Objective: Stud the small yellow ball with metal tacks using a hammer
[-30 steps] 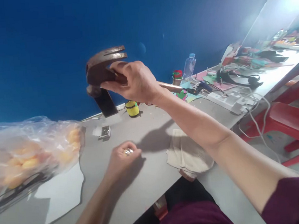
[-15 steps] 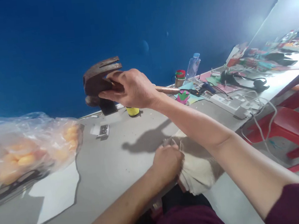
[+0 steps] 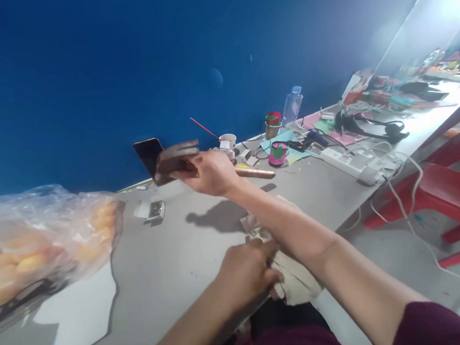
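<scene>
My right hand is closed round a hammer just below its rusty brown head, which is blurred by motion; the wooden handle sticks out to the right above the grey table. My left hand is closed on a folded cream cloth at the table's near edge, under my right forearm.
A clear plastic bag of orange fruit lies at the left, with a white paper sheet in front of it. A dark phone leans on the blue wall. Cups, a bottle, cables and a power strip crowd the right. Red chairs stand beside the table.
The hammer has come down lower toward the table. My left hand moved right from a small shiny object to the cloth and grips it.
</scene>
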